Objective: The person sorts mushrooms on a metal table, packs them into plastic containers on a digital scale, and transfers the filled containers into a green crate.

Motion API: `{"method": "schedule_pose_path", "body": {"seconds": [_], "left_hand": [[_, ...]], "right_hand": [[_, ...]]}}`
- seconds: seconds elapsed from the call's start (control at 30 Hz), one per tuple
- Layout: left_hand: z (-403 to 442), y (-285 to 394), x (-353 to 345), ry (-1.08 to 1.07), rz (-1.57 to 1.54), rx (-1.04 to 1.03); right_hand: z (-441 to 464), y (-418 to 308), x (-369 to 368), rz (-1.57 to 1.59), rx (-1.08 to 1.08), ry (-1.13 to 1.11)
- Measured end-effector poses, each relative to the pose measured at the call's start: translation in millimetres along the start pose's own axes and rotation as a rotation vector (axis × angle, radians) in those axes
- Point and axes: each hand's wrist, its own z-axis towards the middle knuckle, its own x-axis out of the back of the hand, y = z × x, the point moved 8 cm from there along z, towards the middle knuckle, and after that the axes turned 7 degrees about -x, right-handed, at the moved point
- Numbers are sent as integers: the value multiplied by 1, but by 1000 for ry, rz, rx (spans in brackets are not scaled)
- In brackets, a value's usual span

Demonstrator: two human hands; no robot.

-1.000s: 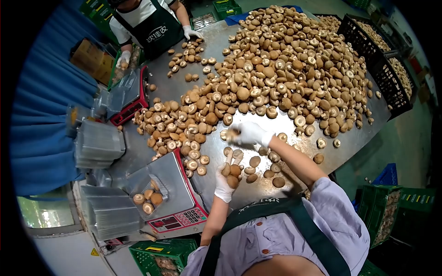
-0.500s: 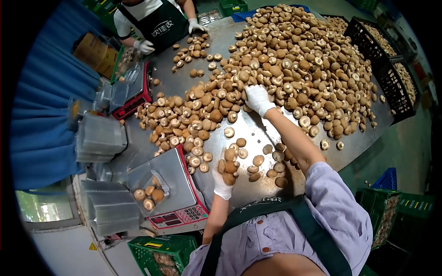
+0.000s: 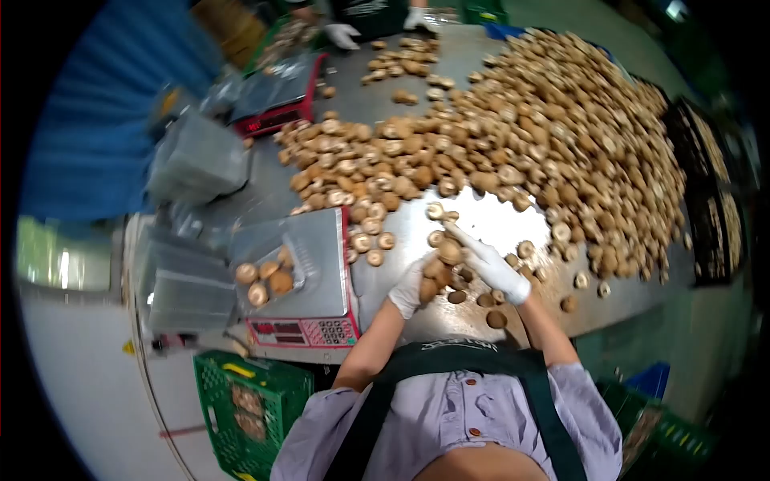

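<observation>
Left hand [image 3: 411, 286] cups several shiitake mushrooms [image 3: 439, 271] | right hand [image 3: 497, 271] at them, grip unclear | loose, unsqueezing hold likely spares caps

This is a produce packing room: a heap of shiitake mushrooms [image 3: 553, 132] covers much of the metal bench [image 3: 497, 210] beyond the gloved hands [image 3: 497, 271], with a digital scale [image 3: 325, 276] and stacked clear plastic trays [image 3: 188, 280] to their left, a green crate [image 3: 290, 386] below left, black crates [image 3: 702, 232] far right, and, across from them, an aproned co-worker [image 3: 369, 19] near a second scale [image 3: 277, 90].
</observation>
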Motion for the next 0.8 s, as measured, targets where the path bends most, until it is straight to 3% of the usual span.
{"method": "schedule_pose_path", "body": {"seconds": [0.03,0.1,0.17,0.23,0.3,0.33,0.37,0.4,0.43,0.47,0.5,0.53,0.57,0.63,0.7,0.8], "left_hand": [[0,-6,13,44,-62,54],[-4,-4,15,21,166,-36],[-15,-2,5,196,114,-74],[-26,13,9,1,152,-61],[-70,62,-45,160,459,-355],[-83,84,-38,252,486,-480],[-102,113,-33,280,701,-639],[-144,135,-68,398,793,-621],[-171,161,-75,506,923,-751],[-204,188,-89,628,1244,-981],[-233,206,-119,707,1821,-1247],[-254,217,-128,812,2131,-1286],[-268,227,-131,858,2200,-1293],[-284,245,-106,1001,2238,-1089],[-284,255,-55,1074,2602,-671],[-284,252,-54,1035,2523,-729]], "right_hand": [[-1,6,-4,92,13,-17],[-7,14,-11,307,-115,-14],[-16,-1,-3,317,8,11],[-20,15,12,306,-106,118],[-21,36,30,35,-236,180],[-26,43,36,54,-248,296],[-30,42,37,69,-310,237],[-34,44,38,135,-360,219],[-37,51,44,82,-327,249],[-40,58,50,27,-295,280],[-43,66,55,-28,-265,312],[-49,54,56,-47,-294,318],[-50,40,58,-67,-326,324],[-50,44,62,-83,-308,315],[-50,53,67,-146,-358,313],[-40,41,67,-131,-352,321]]}}
